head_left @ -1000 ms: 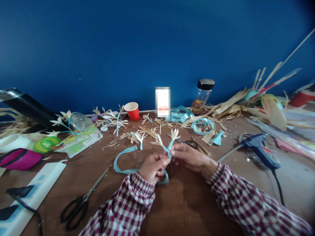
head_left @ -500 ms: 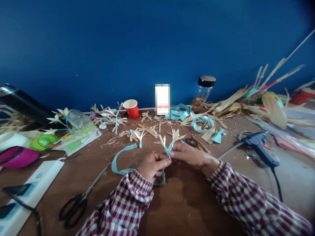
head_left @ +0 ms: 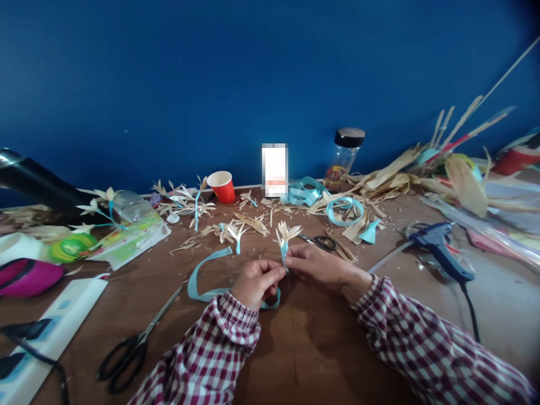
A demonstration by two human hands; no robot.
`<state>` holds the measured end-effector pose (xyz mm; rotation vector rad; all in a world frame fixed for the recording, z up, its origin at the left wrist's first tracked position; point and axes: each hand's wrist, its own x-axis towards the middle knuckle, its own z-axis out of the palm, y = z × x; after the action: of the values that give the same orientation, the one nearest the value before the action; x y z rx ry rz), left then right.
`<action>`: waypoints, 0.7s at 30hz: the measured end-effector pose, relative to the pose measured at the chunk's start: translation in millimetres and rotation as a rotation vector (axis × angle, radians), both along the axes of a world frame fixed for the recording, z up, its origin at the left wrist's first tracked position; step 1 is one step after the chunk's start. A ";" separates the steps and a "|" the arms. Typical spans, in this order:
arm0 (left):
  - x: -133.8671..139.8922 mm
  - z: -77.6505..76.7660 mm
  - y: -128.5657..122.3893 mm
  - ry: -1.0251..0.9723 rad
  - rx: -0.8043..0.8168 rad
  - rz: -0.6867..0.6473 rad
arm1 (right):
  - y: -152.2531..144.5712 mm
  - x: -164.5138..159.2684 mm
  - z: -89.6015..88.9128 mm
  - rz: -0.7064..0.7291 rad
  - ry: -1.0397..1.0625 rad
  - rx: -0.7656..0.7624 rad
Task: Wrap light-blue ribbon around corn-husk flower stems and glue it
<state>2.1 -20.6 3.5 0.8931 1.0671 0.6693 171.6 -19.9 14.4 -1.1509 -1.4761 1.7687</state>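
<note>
Between my hands stands a small corn-husk flower sprig [head_left: 287,233] with pale petals and a stem wrapped in light blue. My left hand [head_left: 257,282] pinches the bottom of its stem between thumb and finger. From the same hand a light blue ribbon [head_left: 194,279] trails left over the table in a curve. My right hand [head_left: 323,265] is closed on the stem from the other side, its fingertips touching it. A thin thread or wire seems to hang below the stem. Another small husk flower [head_left: 237,236] rests just beyond my left hand.
Black-handled scissors [head_left: 137,346] lie left, beside a white power strip [head_left: 78,312]. A blue glue gun [head_left: 442,247] lies right. Farther back are a red paper cup [head_left: 226,191], a ribbon coil [head_left: 345,211], a glass jar [head_left: 343,160], husk scraps and a second pair of scissors [head_left: 327,242].
The sprig's two flower heads, earlier spread in a V, now show close together as one cluster. Both hands keep hold of the stem. The whole view has shifted slightly.
</note>
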 end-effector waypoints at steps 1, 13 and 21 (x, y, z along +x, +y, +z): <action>0.0 0.1 0.2 -0.008 -0.007 0.006 | -0.2 -0.9 -1.6 -0.016 0.013 -0.009; -7.5 0.7 2.2 -0.030 0.009 -0.157 | -1.0 0.5 -5.7 -0.009 0.230 -0.134; -15.8 3.2 4.5 0.093 0.104 -0.326 | 0.9 9.6 -0.6 0.128 0.206 -0.145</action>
<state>-13.7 -16.1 6.8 1.1677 0.9461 0.4162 181.2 -19.0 13.7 -0.9268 -1.3430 2.0434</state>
